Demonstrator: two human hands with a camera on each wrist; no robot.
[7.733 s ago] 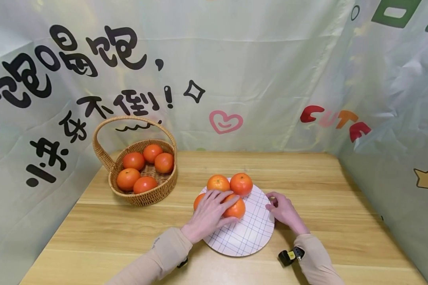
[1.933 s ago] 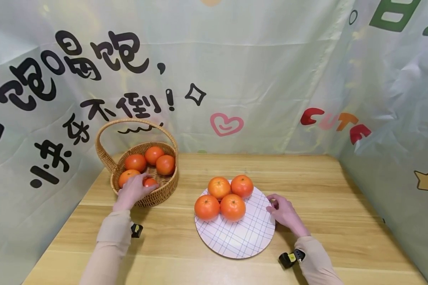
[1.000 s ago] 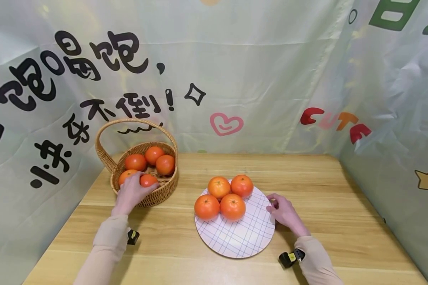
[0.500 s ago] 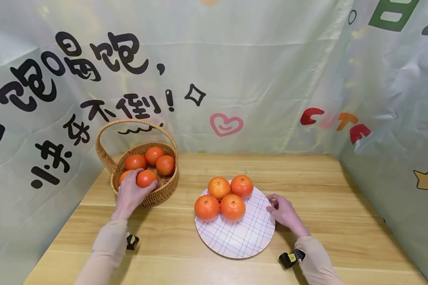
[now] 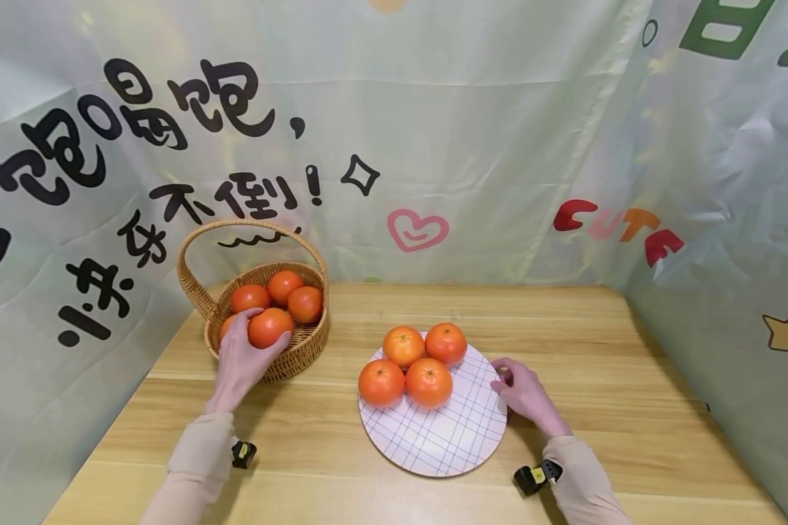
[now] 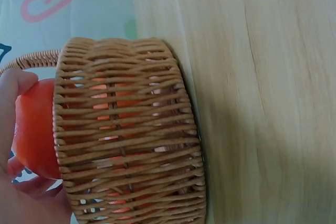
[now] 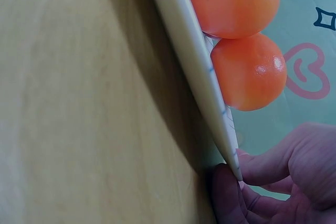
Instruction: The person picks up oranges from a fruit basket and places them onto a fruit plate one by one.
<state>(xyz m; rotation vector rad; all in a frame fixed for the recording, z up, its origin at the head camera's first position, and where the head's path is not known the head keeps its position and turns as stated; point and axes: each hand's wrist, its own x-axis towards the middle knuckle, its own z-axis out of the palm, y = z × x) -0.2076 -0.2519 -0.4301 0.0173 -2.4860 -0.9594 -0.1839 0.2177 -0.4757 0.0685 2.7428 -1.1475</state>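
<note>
– What does the left hand [image 5: 239,357] have?
– One orange [image 5: 271,328], with the fingers curled round one side and the thumb round the other.
– Where is that orange?
– At the near rim of the wicker basket [image 5: 310,353]; in the left wrist view it shows above the rim. Three oranges [image 5: 305,304] sit farther back inside, and another peeks out beside the hand.
– And the right hand [image 5: 526,391]?
– It pinches the edge of the checked plate [image 5: 442,441], thumb on top and fingers beneath.
– Anything on the plate?
– Four oranges [image 5: 429,383], clustered toward its far left.
</note>
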